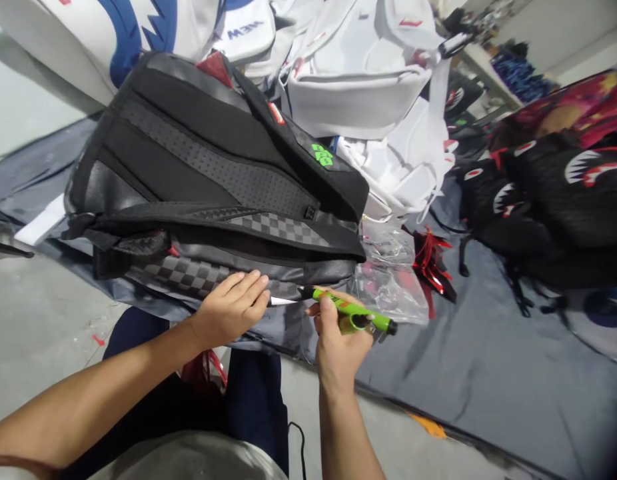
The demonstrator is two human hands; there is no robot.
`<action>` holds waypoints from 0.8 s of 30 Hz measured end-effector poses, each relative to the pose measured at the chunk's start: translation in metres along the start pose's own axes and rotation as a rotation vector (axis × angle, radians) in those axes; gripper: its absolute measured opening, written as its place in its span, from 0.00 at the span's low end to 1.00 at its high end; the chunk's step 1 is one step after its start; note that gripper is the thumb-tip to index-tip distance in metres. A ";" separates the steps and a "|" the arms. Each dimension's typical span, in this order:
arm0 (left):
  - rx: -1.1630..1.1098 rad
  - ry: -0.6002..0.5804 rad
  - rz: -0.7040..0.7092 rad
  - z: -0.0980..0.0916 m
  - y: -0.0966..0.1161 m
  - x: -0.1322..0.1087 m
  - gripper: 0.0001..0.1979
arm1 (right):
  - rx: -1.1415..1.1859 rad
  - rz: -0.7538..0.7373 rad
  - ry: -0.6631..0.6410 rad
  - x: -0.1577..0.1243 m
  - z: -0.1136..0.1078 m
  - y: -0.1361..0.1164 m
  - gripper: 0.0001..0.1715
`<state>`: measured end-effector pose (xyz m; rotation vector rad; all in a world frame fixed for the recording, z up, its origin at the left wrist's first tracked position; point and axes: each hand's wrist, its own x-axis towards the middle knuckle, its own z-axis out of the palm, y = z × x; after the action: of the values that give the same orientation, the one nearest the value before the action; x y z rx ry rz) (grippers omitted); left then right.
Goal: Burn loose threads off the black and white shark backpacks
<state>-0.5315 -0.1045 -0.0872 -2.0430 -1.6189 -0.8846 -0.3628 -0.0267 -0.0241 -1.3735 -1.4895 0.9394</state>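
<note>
A black backpack (198, 153) lies on its front, straps up, with checkered panels and a green patch on one strap. My left hand (236, 303) rests on its near checkered side, fingers stretched out and thumb out of sight. A white strip (283, 301) shows just right of those fingers. In my right hand (341, 340) is a lime-green marker (351, 308), its dark tip pointing left at the bag's lower edge. A second green piece (356, 323) sits in the same grip; its kind is unclear.
White bags (358, 93) are piled behind the backpack. Clear plastic bags (391, 273) and red-black tassels (433, 267) lie to its right. Black bags with shark-mouth prints (548, 193) stand farther right on the grey cloth-covered table (468, 373). The table's near edge runs before my legs.
</note>
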 end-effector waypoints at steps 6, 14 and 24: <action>-0.052 -0.055 0.036 -0.004 -0.002 -0.002 0.14 | -0.137 -0.272 -0.208 -0.009 0.008 0.010 0.09; -0.043 -0.043 0.059 -0.003 -0.004 -0.004 0.13 | -0.257 -0.331 -0.267 0.000 0.007 0.012 0.09; -0.006 0.036 0.057 0.001 -0.004 -0.004 0.11 | -0.115 -0.158 0.015 -0.006 0.012 0.002 0.12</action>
<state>-0.5354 -0.1058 -0.0909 -2.0545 -1.5341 -0.9013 -0.3737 -0.0325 -0.0309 -1.3188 -1.6358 0.7525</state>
